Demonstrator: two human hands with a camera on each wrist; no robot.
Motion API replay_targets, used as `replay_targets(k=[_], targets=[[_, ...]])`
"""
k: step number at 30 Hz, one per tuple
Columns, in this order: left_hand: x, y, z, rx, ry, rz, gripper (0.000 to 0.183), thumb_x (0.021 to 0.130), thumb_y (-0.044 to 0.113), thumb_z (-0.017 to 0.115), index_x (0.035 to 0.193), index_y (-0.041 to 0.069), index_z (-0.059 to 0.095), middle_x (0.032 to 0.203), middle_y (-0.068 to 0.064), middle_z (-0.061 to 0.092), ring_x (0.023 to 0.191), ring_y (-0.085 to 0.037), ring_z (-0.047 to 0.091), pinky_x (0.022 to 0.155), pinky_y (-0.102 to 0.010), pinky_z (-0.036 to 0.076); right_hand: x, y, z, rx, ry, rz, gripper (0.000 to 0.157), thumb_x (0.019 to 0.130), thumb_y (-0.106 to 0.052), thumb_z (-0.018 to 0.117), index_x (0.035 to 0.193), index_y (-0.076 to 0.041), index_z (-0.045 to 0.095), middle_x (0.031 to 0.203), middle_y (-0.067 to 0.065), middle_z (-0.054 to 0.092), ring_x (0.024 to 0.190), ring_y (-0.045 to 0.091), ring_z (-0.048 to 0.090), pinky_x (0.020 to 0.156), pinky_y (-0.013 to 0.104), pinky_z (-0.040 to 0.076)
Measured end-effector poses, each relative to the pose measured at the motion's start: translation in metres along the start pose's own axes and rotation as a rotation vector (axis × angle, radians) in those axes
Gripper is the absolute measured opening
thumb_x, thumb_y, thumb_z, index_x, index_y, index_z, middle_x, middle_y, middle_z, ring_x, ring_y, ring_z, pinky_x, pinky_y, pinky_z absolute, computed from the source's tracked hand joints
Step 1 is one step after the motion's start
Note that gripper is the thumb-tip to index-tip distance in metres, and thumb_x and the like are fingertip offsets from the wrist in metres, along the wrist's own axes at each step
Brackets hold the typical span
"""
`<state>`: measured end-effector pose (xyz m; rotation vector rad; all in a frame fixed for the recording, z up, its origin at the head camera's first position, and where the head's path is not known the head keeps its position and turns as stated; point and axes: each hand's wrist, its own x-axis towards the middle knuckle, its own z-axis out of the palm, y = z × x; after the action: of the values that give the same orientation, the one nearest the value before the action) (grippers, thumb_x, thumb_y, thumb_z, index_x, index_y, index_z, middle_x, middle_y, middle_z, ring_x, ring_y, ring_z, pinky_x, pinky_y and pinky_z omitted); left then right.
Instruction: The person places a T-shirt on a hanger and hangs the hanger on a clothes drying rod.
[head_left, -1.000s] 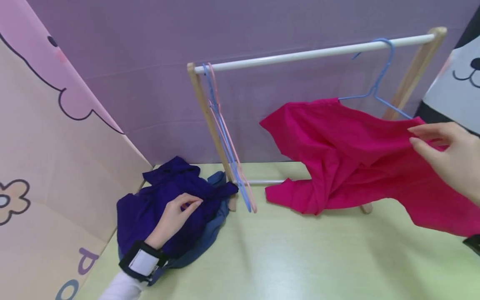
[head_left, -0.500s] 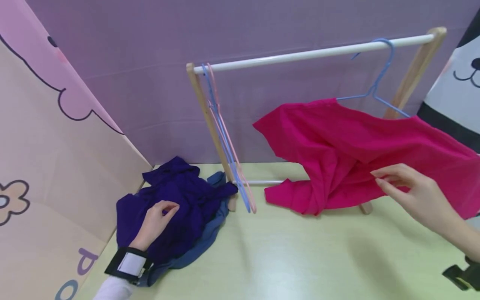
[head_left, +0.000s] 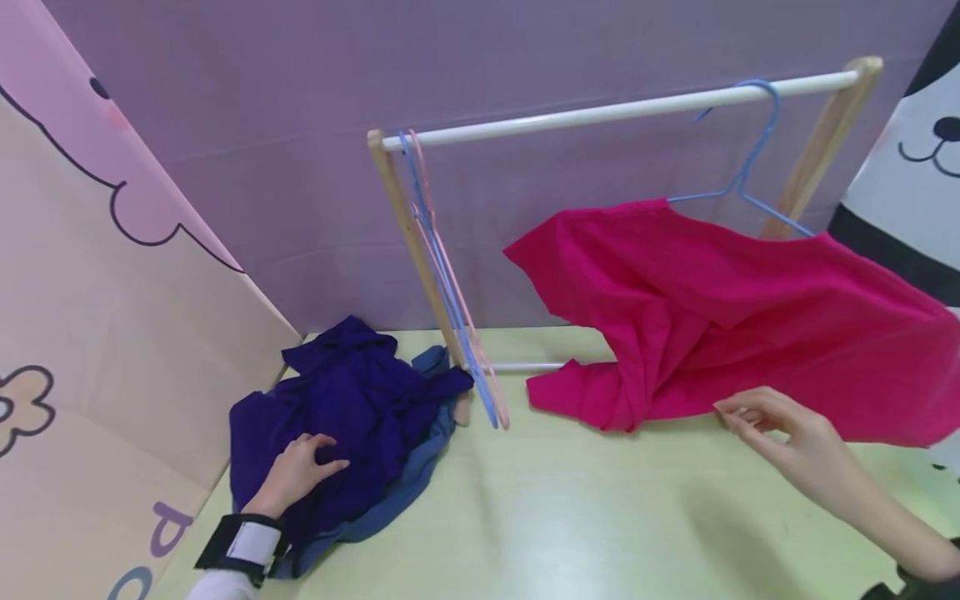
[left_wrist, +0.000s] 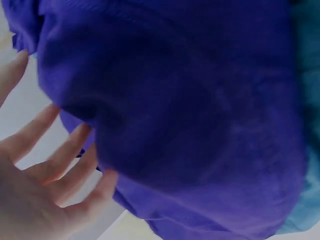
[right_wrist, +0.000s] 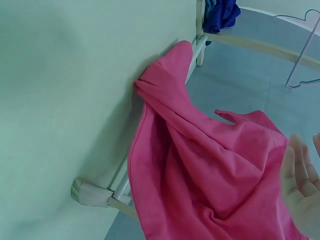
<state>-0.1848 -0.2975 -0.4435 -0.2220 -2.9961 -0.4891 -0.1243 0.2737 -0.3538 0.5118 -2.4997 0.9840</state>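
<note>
A pink shirt (head_left: 705, 325) hangs from a blue hanger (head_left: 740, 179) near the right end of a rack (head_left: 555, 121); the right hand (head_left: 795, 442), fingers loosely bent and holding nothing, is just before its lower hem. The left hand (head_left: 294, 472), fingers apart and empty, is over purple cloth (head_left: 352, 408) heaped on blue cloth (head_left: 422, 470) at the table's (head_left: 562, 500) back left corner.

The left grip (head_left: 297, 470) is loosely spread, the right grip (head_left: 804, 448) gently curved, the two well apart.
</note>
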Motion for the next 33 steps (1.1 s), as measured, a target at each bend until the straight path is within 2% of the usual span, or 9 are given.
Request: replay_targets(k=[4, 9, 13, 17, 24, 29, 33], targets=[[-0.005, -0.002, 0.006, 0.036, -0.118, -0.052, 0.046, 0.067, 0.029, 0.074, 0.098, -0.002, 0.060, 0.088, -0.016, 0.057, 0.082, -0.036, 0.054, 0.069, -0.052, 0.042, -0.004, 0.002, 0.001, 0.024, -0.032, 0.050, 0.023, 0.077, 0.004, 0.064, 0.097, -0.007, 0.062, 0.087, -0.009, 0.057, 0.071, -0.003, 0.053, 0.062, 0.007, 0.042], [-0.008, 0.001, 0.018, 0.028, -0.146, -0.051, 0.033, 0.064, 0.017, 0.076, 0.087, -0.001, 0.061, 0.079, -0.011, 0.052, 0.070, -0.025, 0.052, 0.065, -0.044, 0.043, -0.008, 0.006, 0.003, 0.069, -0.070, 0.093, 0.020, 0.079, 0.002, 0.062, 0.097, -0.007, 0.061, 0.090, -0.009, 0.056, 0.069, 0.001, 0.057, 0.060, 0.010, 0.044], [-0.012, 0.004, 0.030, 0.025, -0.097, -0.020, 0.025, 0.063, 0.006, 0.075, 0.078, 0.000, 0.056, 0.071, -0.008, 0.049, 0.062, -0.020, 0.049, 0.058, -0.038, 0.043, -0.011, 0.008, 0.006, 0.139, -0.075, 0.071, 0.022, 0.079, 0.006, 0.060, 0.099, -0.006, 0.061, 0.093, -0.010, 0.057, 0.069, 0.003, 0.058, 0.061, 0.012, 0.045], [-0.013, 0.006, 0.036, 0.019, -0.023, 0.024, 0.021, 0.065, -0.002, 0.071, 0.073, 0.001, 0.052, 0.066, -0.006, 0.049, 0.059, -0.020, 0.049, 0.054, -0.035, 0.042, -0.013, 0.010, 0.008, 0.176, -0.064, 0.039, 0.025, 0.078, 0.010, 0.059, 0.099, -0.005, 0.061, 0.096, -0.013, 0.056, 0.069, 0.003, 0.058, 0.062, 0.012, 0.045], [-0.010, 0.003, 0.036, -0.018, -0.011, -0.011, 0.017, 0.074, -0.001, 0.065, 0.064, 0.004, 0.052, 0.059, -0.002, 0.051, 0.054, -0.014, 0.043, 0.051, -0.031, 0.038, -0.015, 0.012, 0.007, 0.187, -0.050, 0.023, 0.027, 0.077, 0.012, 0.058, 0.099, -0.004, 0.061, 0.098, -0.015, 0.056, 0.069, 0.002, 0.058, 0.062, 0.011, 0.045], [-0.005, 0.004, 0.028, -0.078, 0.034, -0.012, 0.010, 0.077, -0.003, 0.061, 0.069, 0.001, 0.057, 0.065, -0.005, 0.058, 0.058, -0.016, 0.051, 0.055, -0.033, 0.042, -0.014, 0.012, 0.006, 0.176, -0.042, 0.038, 0.025, 0.078, 0.011, 0.059, 0.099, -0.003, 0.061, 0.096, -0.014, 0.057, 0.069, 0.002, 0.058, 0.061, 0.010, 0.044], [0.005, 0.008, 0.013, -0.119, 0.118, 0.023, 0.007, 0.078, -0.005, 0.060, 0.072, -0.002, 0.057, 0.068, -0.009, 0.060, 0.062, -0.022, 0.056, 0.058, -0.037, 0.044, -0.014, 0.013, 0.005, 0.175, -0.048, 0.041, 0.025, 0.078, 0.011, 0.058, 0.099, -0.003, 0.061, 0.096, -0.014, 0.057, 0.069, 0.003, 0.058, 0.062, 0.010, 0.044]])
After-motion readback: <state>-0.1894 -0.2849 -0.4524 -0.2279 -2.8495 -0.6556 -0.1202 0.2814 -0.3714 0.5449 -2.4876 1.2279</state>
